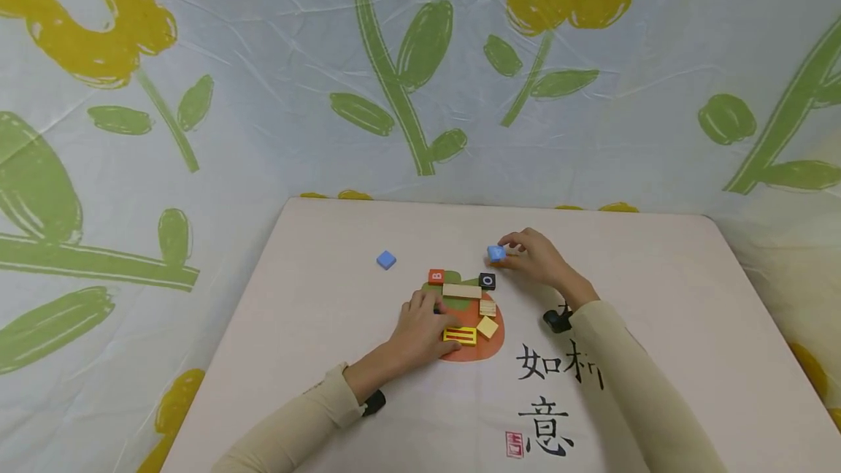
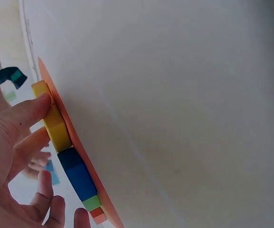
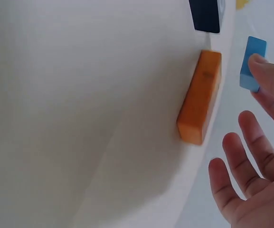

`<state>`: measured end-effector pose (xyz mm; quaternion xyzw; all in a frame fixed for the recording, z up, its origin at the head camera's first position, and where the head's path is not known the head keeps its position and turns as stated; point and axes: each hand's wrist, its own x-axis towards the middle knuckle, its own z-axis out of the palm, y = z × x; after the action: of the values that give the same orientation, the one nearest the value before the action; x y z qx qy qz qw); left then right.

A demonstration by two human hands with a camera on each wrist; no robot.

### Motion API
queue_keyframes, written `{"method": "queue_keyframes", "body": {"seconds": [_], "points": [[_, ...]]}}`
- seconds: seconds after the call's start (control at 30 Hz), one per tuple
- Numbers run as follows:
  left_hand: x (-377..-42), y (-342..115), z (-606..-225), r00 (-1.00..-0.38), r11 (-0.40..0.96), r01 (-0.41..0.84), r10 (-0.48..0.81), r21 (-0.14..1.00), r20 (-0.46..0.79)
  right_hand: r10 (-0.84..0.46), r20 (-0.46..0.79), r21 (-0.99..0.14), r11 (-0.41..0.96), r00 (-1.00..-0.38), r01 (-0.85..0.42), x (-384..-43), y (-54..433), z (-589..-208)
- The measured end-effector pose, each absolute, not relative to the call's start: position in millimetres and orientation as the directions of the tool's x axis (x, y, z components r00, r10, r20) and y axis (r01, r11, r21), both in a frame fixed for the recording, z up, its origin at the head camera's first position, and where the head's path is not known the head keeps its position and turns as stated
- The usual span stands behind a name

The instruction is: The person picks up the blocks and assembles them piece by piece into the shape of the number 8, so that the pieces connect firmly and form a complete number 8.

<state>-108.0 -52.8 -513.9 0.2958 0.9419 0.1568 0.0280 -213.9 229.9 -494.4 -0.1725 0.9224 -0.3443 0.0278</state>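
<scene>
My left hand (image 1: 420,331) pinches a yellow block with red stripes (image 1: 460,336) between thumb and forefinger, low over the orange and green printed shape (image 1: 491,350). In the left wrist view, a dark blue block (image 2: 78,173) lies end to end with that yellow block (image 2: 57,126). Farther back, my right hand (image 1: 535,261) holds a small light blue block (image 1: 496,253) by thumb and fingertips, its other fingers spread. An orange block (image 3: 199,97) lies below this hand in the right wrist view, while the hand hides it in the head view.
Around the printed shape sit a red B block (image 1: 436,277), a black O block (image 1: 487,281), a plain wooden bar (image 1: 462,290), a small striped wooden block (image 1: 488,307) and a pale yellow block (image 1: 487,328). Another blue block (image 1: 386,260) lies at the back left. Black characters (image 1: 548,425) mark the cloth.
</scene>
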Motion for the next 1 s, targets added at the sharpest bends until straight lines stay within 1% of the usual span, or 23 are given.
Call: {"method": "queue_keyframes", "body": {"seconds": [0.1, 0.2, 0.4, 0.6, 0.77, 1.0], "points": [[-107.3, -52.3, -513.7, -0.821, 0.773, 0.549, 0.569, 0.318, 0.035, -0.389, 0.061, -0.659, 0.676, -0.919, -0.33, -221.8, 222.1, -496.5], [-107.6, -51.5, -513.6, -0.82, 0.774, 0.549, 0.571, 0.314, 0.026, -0.429, 0.054, -0.642, 0.677, -0.902, -0.361, -226.7, 216.7, -500.7], [-108.7, -50.5, -513.3, -0.823, 0.781, 0.542, 0.568, 0.311, 0.007, -0.452, 0.034, -0.583, 0.716, -0.892, -0.384, -231.4, 212.5, -507.8], [-110.8, -50.9, -515.1, -0.823, 0.781, 0.54, 0.568, 0.314, 0.003, -0.46, -0.006, -0.551, 0.742, -0.888, -0.381, -231.5, 214.1, -508.4], [-112.4, -52.0, -516.6, -0.824, 0.779, 0.541, 0.567, 0.318, 0.013, -0.46, -0.014, -0.554, 0.743, -0.888, -0.376, -232.2, 219.0, -508.7], [-112.1, -53.0, -518.2, -0.827, 0.783, 0.536, 0.562, 0.316, 0.009, -0.493, -0.03, -0.556, 0.731, -0.869, -0.395, -236.3, 224.6, -513.9]]}}
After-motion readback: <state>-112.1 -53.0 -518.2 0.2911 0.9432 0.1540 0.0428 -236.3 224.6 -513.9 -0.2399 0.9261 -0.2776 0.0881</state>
